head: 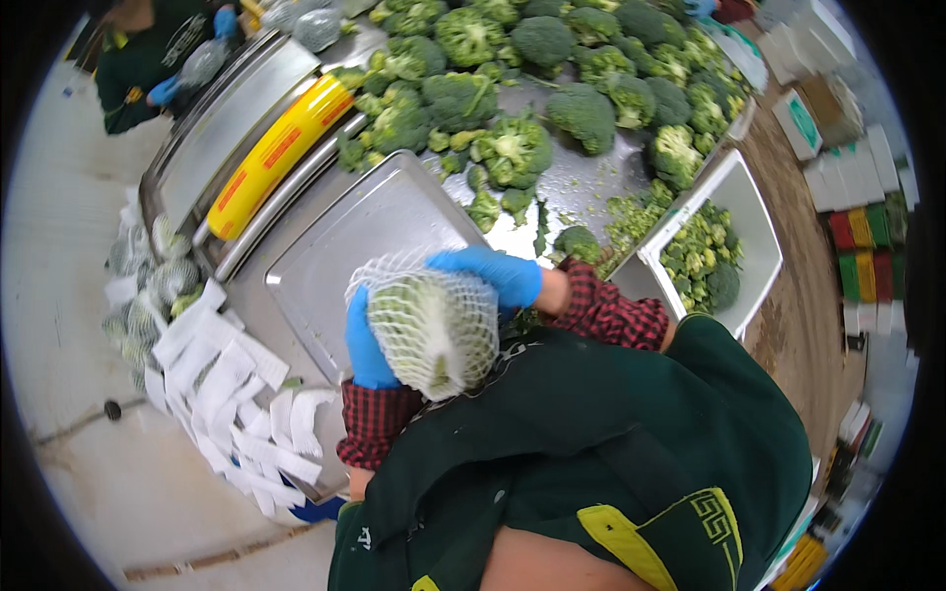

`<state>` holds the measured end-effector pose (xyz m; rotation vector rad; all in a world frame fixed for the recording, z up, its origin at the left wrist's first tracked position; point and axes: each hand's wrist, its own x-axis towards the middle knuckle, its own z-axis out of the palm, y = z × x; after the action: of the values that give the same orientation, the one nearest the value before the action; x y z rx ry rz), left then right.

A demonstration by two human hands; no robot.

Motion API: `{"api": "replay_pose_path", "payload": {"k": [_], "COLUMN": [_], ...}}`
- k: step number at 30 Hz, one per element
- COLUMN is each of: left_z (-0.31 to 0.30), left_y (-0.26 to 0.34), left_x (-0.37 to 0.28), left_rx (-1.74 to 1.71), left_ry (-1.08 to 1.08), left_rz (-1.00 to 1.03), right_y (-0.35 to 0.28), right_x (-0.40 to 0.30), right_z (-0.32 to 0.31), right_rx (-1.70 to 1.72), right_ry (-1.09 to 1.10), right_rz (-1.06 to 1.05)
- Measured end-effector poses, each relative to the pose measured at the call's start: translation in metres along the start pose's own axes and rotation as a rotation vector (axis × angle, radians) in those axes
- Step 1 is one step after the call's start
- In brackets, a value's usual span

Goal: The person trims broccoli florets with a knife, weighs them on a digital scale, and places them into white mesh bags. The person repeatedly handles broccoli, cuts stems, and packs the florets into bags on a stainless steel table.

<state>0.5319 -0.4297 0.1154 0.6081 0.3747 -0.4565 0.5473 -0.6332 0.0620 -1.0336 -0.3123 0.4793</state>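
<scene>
A broccoli head in a white foam net sleeve is held close to my body between both hands, its pale stem side facing up. My left hand, in a blue glove, cups its left side. On its far right side lies my right hand, also blue-gloved, fingers over the net. Beyond them a shallow metal tray rests on the steel table. White foam net sleeves lie heaped at the left. Loose broccoli heads are piled across the far part of the table.
A white bin with broccoli pieces stands at the right. A yellow film roll sits on a wrapping machine at the upper left. Netted broccoli heads lie near the left edge. A co-worker's gloved hand is beyond the machine.
</scene>
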Motion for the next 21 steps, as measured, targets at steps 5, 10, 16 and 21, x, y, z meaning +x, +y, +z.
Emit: {"api": "replay_pose_path", "payload": {"k": [5, 10, 16, 21], "left_z": [-0.012, -0.060, -0.102, -0.099], "left_y": [0.032, 0.201, 0.349, 0.352], "left_x": [0.028, 0.142, 0.258, 0.305], "left_rx": [0.463, 0.173, 0.178, 0.208], "left_ry": [0.032, 0.169, 0.342, 0.370], "left_rz": [0.497, 0.620, 0.862, 0.819], "right_y": [-0.050, -0.097, -0.134, -0.118], "right_x": [-0.003, -0.079, -0.203, -0.227], "right_z": [0.008, -0.155, -0.301, -0.324], "right_rx": [-0.101, -1.450, -1.288, -1.044], "right_ry": [0.284, 0.911, 1.510, 1.505], "right_rz": [0.410, -0.118, 0.361, 0.094]}}
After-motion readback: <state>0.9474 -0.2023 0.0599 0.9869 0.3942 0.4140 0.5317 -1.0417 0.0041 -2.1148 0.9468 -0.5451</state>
